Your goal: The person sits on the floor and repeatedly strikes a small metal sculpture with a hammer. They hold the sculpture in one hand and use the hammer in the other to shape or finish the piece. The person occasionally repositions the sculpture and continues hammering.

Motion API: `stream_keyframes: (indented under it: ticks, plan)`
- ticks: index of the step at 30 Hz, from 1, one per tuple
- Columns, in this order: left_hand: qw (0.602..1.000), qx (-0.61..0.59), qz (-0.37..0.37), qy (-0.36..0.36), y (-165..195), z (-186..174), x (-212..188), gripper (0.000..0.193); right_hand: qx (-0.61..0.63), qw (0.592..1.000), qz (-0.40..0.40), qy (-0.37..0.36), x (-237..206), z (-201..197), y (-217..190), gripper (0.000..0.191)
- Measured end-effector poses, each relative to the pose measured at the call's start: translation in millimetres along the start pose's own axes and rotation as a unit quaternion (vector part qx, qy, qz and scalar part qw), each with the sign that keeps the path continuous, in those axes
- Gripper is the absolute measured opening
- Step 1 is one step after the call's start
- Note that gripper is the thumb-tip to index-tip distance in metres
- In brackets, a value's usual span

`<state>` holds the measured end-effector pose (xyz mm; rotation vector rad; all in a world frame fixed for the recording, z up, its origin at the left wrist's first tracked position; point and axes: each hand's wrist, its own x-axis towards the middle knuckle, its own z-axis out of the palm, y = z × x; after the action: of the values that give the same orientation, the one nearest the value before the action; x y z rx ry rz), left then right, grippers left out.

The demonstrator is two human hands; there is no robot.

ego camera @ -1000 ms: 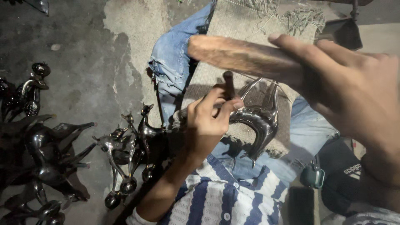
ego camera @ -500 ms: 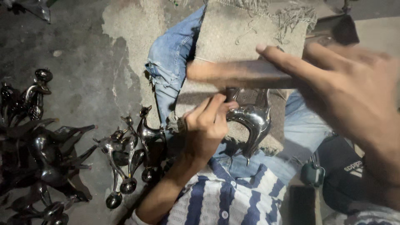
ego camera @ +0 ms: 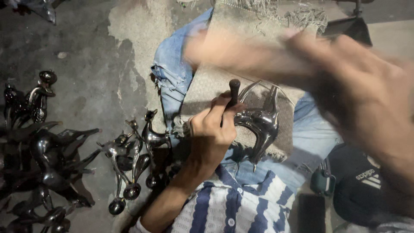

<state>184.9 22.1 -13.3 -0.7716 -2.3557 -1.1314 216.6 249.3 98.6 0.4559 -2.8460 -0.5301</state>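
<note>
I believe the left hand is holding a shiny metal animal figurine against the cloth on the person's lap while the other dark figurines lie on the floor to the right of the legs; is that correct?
Not quite: the head view shows the other dark figurines on the floor to the left of the legs, not the right. The rest holds: the left hand holds the shiny metal animal figurine against the cloth on the lap.

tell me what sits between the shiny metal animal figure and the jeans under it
A frayed beige woven cloth lies between the shiny metal animal figure and the blue jeans, in the head view.

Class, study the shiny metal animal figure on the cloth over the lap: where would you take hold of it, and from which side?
Probably grip the figure around its thick curved body, from above: thin pointed legs splay outward, and the left hand already holds its left end.
</note>
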Motion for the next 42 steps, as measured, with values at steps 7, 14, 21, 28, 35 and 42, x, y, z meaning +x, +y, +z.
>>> stream_keyframes:
  ticks: [7,14,21,28,35,42]
  plan:
    - [0.996,-0.054,-0.065,0.011,1.3,-2.0,2.9,0.008,0.085,0.995,0.02,0.045,3.7,-10.4,-5.8,0.052]
    - [0.993,-0.055,-0.104,0.013,5.2,-1.6,9.9,0.01,0.109,0.992,0.036,0.045,1.4,11.8,3.3,0.065]
    - [0.993,-0.053,-0.096,0.041,-1.6,3.7,2.3,0.009,0.266,0.942,0.134,0.156,19.0,6.7,-10.9,0.069]
    - [0.994,-0.05,-0.077,0.056,-3.7,13.8,-6.6,0.009,0.001,0.999,0.049,0.009,6.5,1.6,-24.7,0.073]
    - [0.992,-0.051,-0.089,0.07,0.9,19.7,-9.0,0.018,0.044,0.99,0.017,0.134,-11.2,13.4,-14.3,0.072]
    - [0.994,0.011,-0.091,0.062,3.0,16.9,-10.0,0.016,-0.006,0.995,-0.022,0.101,13.0,-30.7,-30.7,0.071]
